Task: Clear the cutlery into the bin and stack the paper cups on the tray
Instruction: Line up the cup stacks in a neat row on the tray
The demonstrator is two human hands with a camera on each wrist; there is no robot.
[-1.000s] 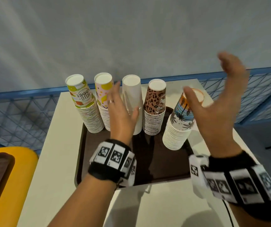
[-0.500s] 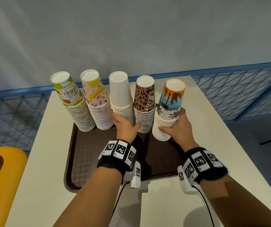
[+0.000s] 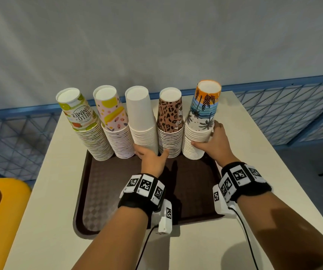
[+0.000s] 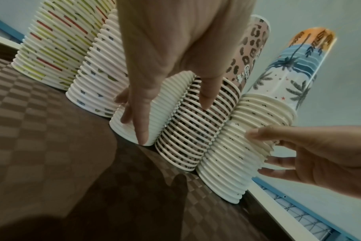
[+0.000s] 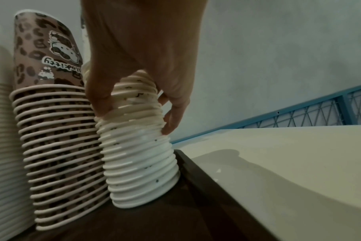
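Observation:
Five stacks of upturned paper cups stand in a row along the far edge of a brown tray point(image 3: 106, 191): a lemon-print stack point(image 3: 86, 131), a pink stack point(image 3: 115, 131), a plain white stack point(image 3: 141, 117), a leopard stack point(image 3: 169, 123) and a palm-tree stack point(image 3: 200, 117). My left hand point(image 3: 151, 152) holds the base of the white stack point(image 4: 169, 91), fingers on its left and thumb against the leopard stack point(image 4: 196, 130). My right hand point(image 3: 208, 137) grips the palm-tree stack point(image 5: 138, 163) at mid height, thumb in front and fingers point(image 5: 173, 117) round its right side. No cutlery shows.
The tray lies on a cream table point(image 3: 244, 149) with bare surface to its right and in front. A blue mesh railing point(image 3: 285, 114) and a grey wall run behind. At the lower left is a yellow surface point(image 3: 4, 207) with another brown tray on it.
One second ago both hands were raised and open and the palm-tree stack leaned right. They have dropped to the stacks and taken hold; the palm-tree stack now stands against the leopard stack.

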